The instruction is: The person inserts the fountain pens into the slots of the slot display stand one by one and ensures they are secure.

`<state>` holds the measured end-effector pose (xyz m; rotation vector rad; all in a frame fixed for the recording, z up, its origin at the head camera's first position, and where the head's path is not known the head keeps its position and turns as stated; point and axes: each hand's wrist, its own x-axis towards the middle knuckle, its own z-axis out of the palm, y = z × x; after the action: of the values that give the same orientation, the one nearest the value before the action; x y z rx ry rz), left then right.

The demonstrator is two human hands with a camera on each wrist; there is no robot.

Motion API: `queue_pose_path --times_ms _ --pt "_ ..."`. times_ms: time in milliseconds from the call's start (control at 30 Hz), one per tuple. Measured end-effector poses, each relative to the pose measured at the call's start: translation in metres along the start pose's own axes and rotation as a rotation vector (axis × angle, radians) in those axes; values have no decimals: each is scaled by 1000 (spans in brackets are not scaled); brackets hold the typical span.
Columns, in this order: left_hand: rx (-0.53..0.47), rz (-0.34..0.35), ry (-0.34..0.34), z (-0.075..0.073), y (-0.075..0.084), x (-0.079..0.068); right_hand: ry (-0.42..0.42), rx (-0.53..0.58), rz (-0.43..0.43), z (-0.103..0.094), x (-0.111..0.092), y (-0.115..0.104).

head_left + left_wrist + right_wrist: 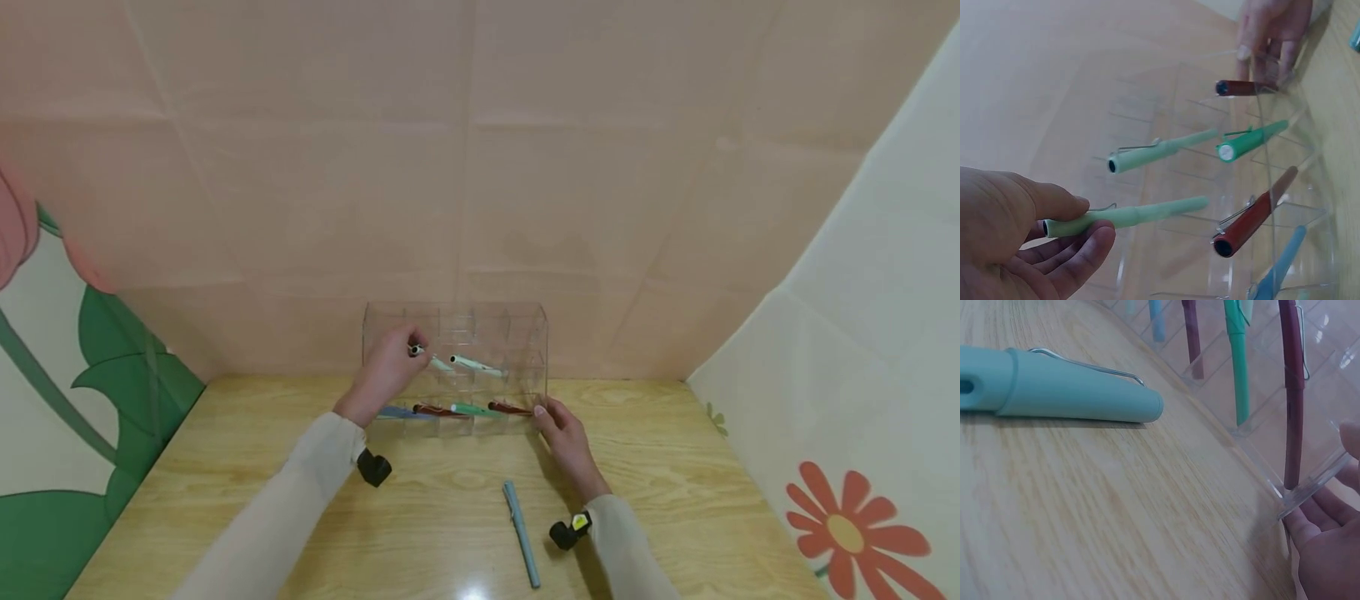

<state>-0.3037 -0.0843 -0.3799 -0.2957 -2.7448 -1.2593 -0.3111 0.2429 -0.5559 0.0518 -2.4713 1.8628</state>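
My left hand (388, 367) pinches a pale green pen (1147, 212) near its capped end, between thumb and fingers. The pen's far end reaches into a clear plastic pen holder (528, 333) with divided compartments. A second pale green pen (1160, 151) lies in the same upper row. Low at the front of the holder are a blue pen (1280, 265), a dark red pen (1244, 225), a green pen (1250, 142) and another dark red pen (1294, 394). My right hand (567, 442) grips the holder's lower right corner, thumb in front and fingers behind the wall.
A light blue-green pen (521, 533) with a metal clip lies on the wooden table (645, 467), in front of the holder and left of my right wrist. A plain pinkish sheet (600, 208) hangs behind the holder; flower-printed sheets (840, 358) stand at the sides.
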Motion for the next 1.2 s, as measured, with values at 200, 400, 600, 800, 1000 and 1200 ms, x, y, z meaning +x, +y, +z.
queue_pose_path --times_ms 200,400,600,800,1000,1200 --pt "55 -10 -19 8 -4 4 14 -1 1 3 1 0" --pt "59 -15 -30 13 -4 6 23 -20 0 5 0 0" --pt "51 -38 -44 15 -4 7 21 -25 6 5 0 0" --pt "67 -22 -40 16 -8 8 26 -31 3 3 1 1" --pt "83 -30 -41 16 -11 8 20 -18 7 3 -1 0" --pt "60 -108 -97 9 -8 1 -1 13 19 3 -2 1"
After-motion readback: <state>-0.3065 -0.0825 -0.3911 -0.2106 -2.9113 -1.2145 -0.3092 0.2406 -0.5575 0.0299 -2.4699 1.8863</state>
